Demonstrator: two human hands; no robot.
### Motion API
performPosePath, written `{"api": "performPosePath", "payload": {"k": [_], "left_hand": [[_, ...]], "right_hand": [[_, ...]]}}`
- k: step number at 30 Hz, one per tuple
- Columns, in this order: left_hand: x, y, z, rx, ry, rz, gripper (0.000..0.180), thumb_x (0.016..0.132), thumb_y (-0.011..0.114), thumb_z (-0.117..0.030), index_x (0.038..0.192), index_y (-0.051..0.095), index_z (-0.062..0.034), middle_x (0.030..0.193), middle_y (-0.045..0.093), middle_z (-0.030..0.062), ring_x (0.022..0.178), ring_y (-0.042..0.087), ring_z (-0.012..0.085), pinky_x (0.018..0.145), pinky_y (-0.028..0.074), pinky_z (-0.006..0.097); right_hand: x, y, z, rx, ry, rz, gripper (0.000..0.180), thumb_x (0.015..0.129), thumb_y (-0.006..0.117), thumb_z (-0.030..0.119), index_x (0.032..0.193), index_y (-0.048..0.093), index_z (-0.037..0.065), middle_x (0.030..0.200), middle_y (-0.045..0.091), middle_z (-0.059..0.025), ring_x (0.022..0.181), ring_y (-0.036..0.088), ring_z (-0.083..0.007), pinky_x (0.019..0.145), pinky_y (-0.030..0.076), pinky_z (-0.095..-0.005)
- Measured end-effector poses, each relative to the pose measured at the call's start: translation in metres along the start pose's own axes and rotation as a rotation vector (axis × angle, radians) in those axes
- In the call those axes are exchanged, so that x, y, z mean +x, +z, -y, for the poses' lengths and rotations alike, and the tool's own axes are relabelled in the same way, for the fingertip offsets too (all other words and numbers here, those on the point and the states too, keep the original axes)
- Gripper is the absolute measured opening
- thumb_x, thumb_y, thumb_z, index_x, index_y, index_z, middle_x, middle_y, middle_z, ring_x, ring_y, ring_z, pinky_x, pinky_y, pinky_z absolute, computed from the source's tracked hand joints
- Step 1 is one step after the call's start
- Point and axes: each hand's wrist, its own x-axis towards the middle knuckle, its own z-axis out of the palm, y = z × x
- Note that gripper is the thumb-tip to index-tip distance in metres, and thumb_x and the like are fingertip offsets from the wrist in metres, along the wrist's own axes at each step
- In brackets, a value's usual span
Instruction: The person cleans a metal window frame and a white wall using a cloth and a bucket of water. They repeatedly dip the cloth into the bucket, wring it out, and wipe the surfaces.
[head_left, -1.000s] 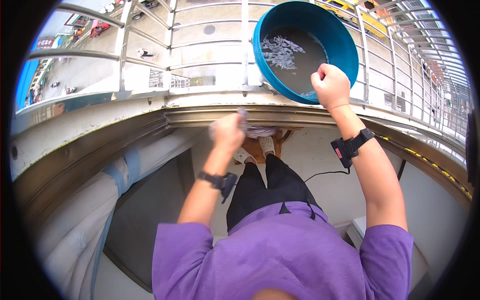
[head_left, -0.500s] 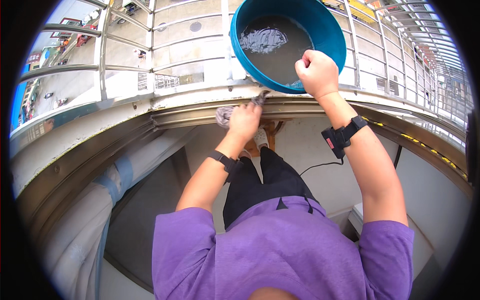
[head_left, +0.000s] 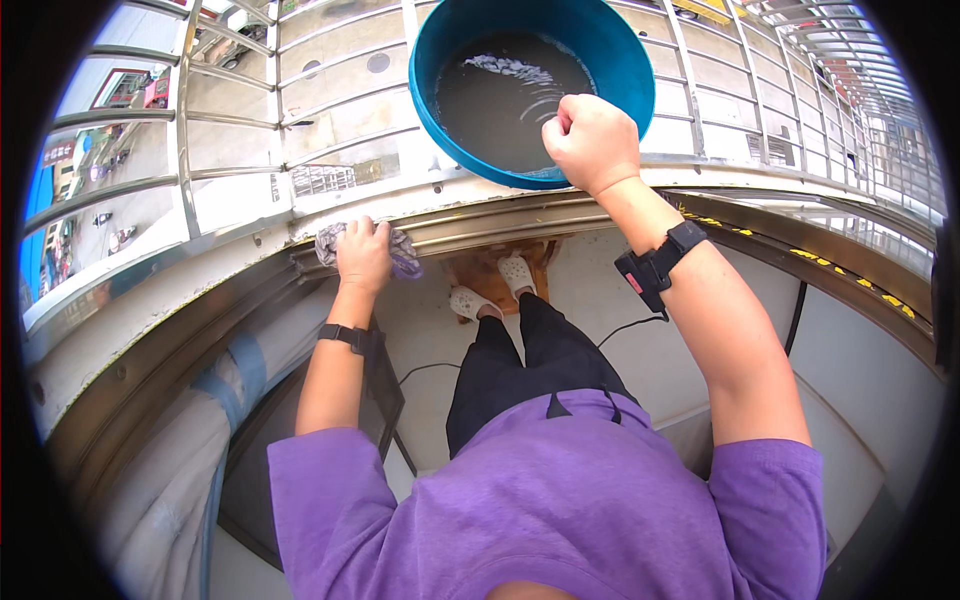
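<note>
The left hand (head_left: 362, 256) presses flat on a crumpled grey-purple cloth (head_left: 400, 252), fingers spread and bent over it, pinning it against the metal window track (head_left: 250, 262) that curves beneath the palm; the cloth bunches out on both sides of the fingers, more of it showing toward the thumb side. The right hand (head_left: 592, 142) is clenched around the near rim of a blue plastic basin (head_left: 620, 60), knuckles up, the rim passing under the curled fingers. Just beyond those fingers lies the basin's dark water (head_left: 500, 100), rippled, with a patch of foam at its far side. The basin rests on the ledge against the metal railing (head_left: 300, 125), well apart from the cloth. A black band sits on each wrist, and below the hands the person's white shoes (head_left: 490, 290) stand on a wooden stool (head_left: 545, 262).
</note>
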Motion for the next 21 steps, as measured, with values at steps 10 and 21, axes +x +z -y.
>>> {"api": "performPosePath", "payload": {"k": [10, 21], "left_hand": [[0.024, -0.013, -0.082, -0.252, 0.053, -0.18, 0.026, 0.064, 0.063, -0.018, 0.087, 0.06, -0.0062, 0.093, 0.057, 0.0111, 0.093, 0.053, 0.0303, 0.081, 0.039, 0.05], [-0.024, 0.023, -0.056, -0.258, -0.027, -0.319, 0.038, 0.064, 0.074, -0.014, 0.096, 0.055, -0.0073, 0.097, 0.055, 0.0104, 0.096, 0.051, 0.032, 0.094, 0.031, 0.051]], "right_hand": [[0.002, 0.002, -0.002, 0.049, -0.082, -0.085, 0.014, 0.069, 0.056, 0.018, 0.06, 0.058, 0.008, 0.065, 0.059, -0.0104, 0.061, 0.058, -0.0293, 0.056, 0.049, -0.0378], [-0.003, 0.003, -0.007, 0.214, -0.219, -0.229, 0.014, 0.068, 0.06, 0.002, 0.059, 0.05, 0.005, 0.056, 0.048, -0.009, 0.048, 0.048, -0.0244, 0.045, 0.038, -0.0311]]}}
